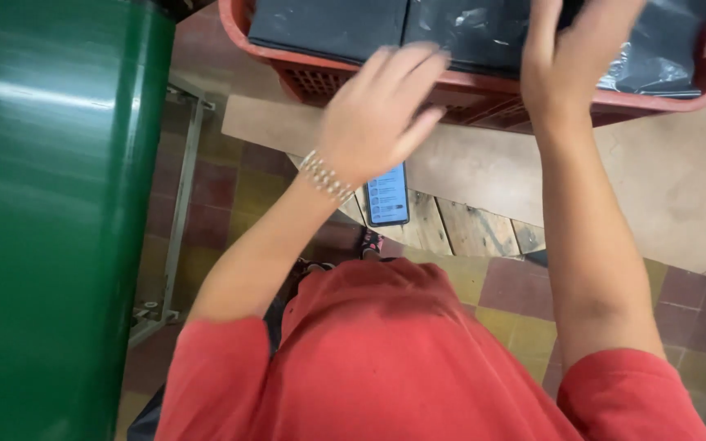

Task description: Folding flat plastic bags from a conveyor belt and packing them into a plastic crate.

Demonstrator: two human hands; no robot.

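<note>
My left hand (377,114), with a beaded bracelet on its wrist, hovers blurred over the near rim of a red plastic crate (484,91). Its fingers are spread and it holds nothing. My right hand (569,57) reaches into the crate and lies over black flat packs in shiny plastic wrap (467,33). Its fingertips run off the top edge of the picture, so its grip is hidden. A phone with a lit screen (388,194) lies just under my left wrist on wooden slats.
The crate stands on a brown cardboard sheet (655,180) laid over a wooden pallet top (475,229). A large green drum (42,220) fills the left side, beside a metal frame (180,204). Below is a red and yellow tiled floor (516,286).
</note>
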